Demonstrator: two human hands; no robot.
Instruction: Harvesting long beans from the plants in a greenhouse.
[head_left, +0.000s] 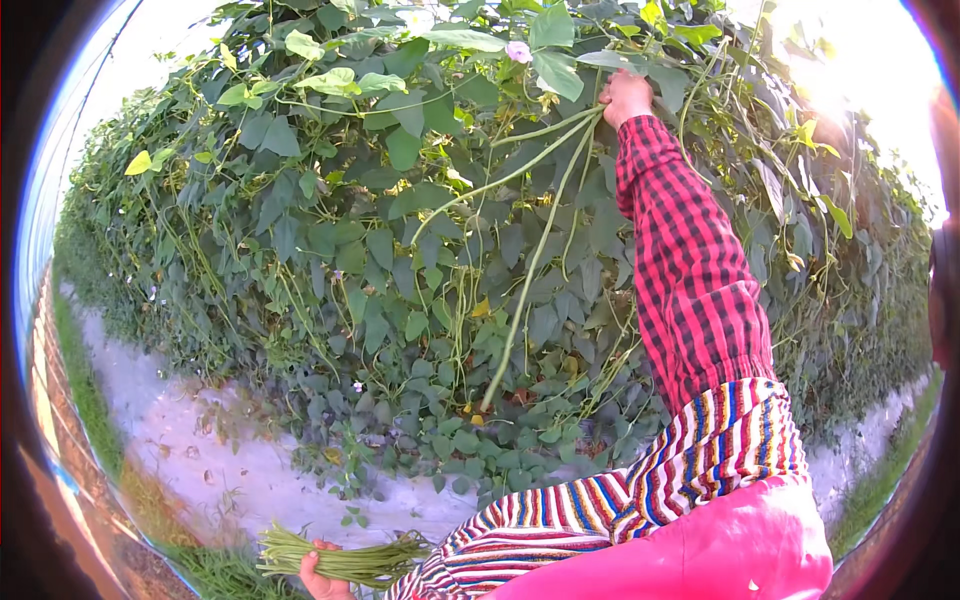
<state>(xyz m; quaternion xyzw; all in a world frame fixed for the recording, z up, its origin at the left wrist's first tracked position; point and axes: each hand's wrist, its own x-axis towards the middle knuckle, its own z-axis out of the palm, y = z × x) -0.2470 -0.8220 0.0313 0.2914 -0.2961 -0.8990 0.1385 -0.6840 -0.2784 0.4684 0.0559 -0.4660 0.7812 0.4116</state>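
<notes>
At the bottom of the head view, my left hand (324, 576) is wrapped around a bundle of yard-long beans (367, 561), which lies roughly level. My right hand (628, 97) reaches high into the climbing bean vines (420, 180). Its fingers are closed at the upper ends of several long green bean pods (538, 259), which fan out downward and to the left. Leaves partly cover the fingertips, so whether these pods are still joined to the vine cannot be told. A pale purple flower (518, 52) shows left of this hand.
Thinner pods (459, 315) hang among the leaves. Whitish ground sheeting (247, 465) runs along the foot of the vines, with grass (217, 566) beside it. A checked red sleeve (697, 277) and a pink garment (697, 547) fill the right side. Sunlight glares at upper right.
</notes>
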